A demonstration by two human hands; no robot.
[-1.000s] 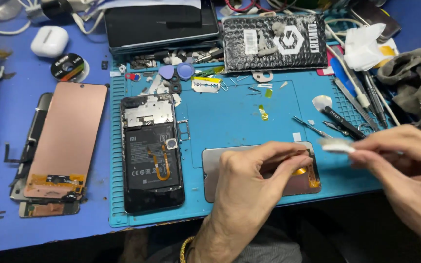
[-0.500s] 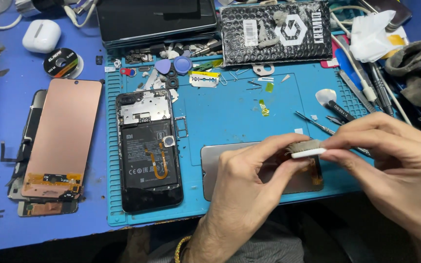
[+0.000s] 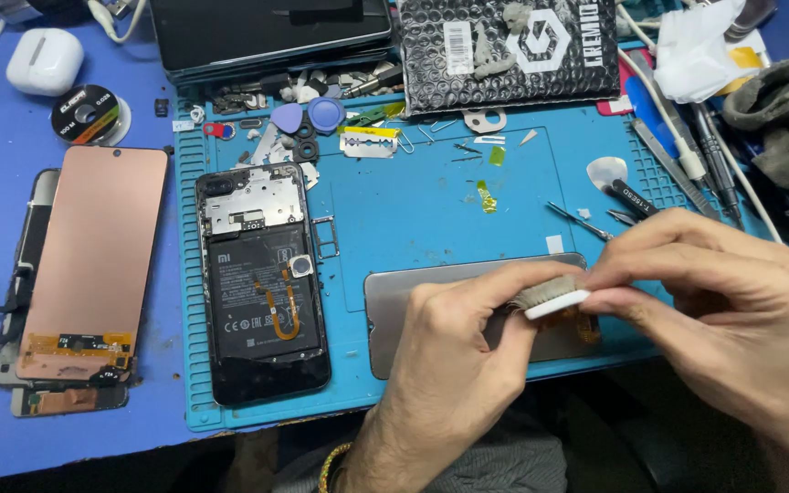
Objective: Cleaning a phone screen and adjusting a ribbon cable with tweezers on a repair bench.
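Both hands meet low on a blue work mat (image 3: 431,210). The left hand (image 3: 454,351) and the right hand (image 3: 714,301) pinch a small white brush (image 3: 554,299) between their fingertips — its grey bristles turned up toward the left thumb. Just beneath them lies a grey screen panel (image 3: 413,310), flat on the mat, partly covered by both hands. To the left an opened phone (image 3: 262,283) lies face down with its battery and an orange flex cable exposed. Further left, off the mat, a copper-backed display (image 3: 93,256) rests on the blue table. Above, a black bubble pouch (image 3: 513,50) lies at the mat's edge — a razor blade (image 3: 369,143) nearby.
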